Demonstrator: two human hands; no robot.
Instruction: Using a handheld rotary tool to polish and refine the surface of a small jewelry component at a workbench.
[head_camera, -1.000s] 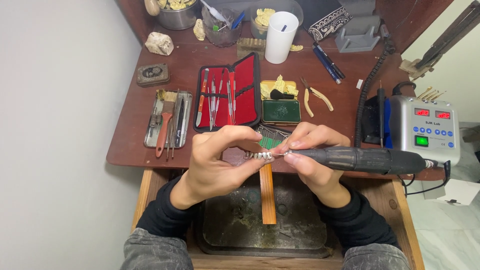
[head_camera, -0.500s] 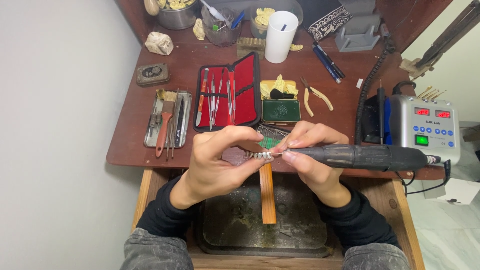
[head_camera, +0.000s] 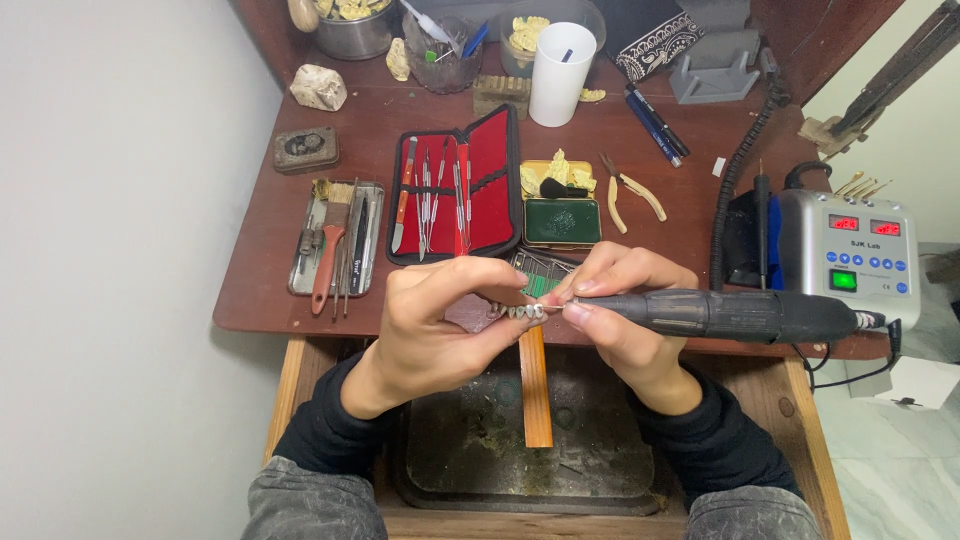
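My left hand (head_camera: 440, 320) pinches a small dental piece with a row of white teeth (head_camera: 520, 312) over the front edge of the brown desk (head_camera: 260, 260). My right hand (head_camera: 620, 310) grips a long dark rotary handpiece (head_camera: 740, 316) like a pen. Its thin tip touches the teeth from the right. A wooden peg (head_camera: 535, 385) juts from the desk edge just below both hands.
A red-lined case of metal instruments (head_camera: 455, 190) lies open behind my hands. A metal tray of tools (head_camera: 338, 240) sits left, a green tin (head_camera: 562, 221) and pliers (head_camera: 630, 192) centre, a grey control box (head_camera: 860, 255) right. A dark catch tray (head_camera: 480, 450) lies under the desk.
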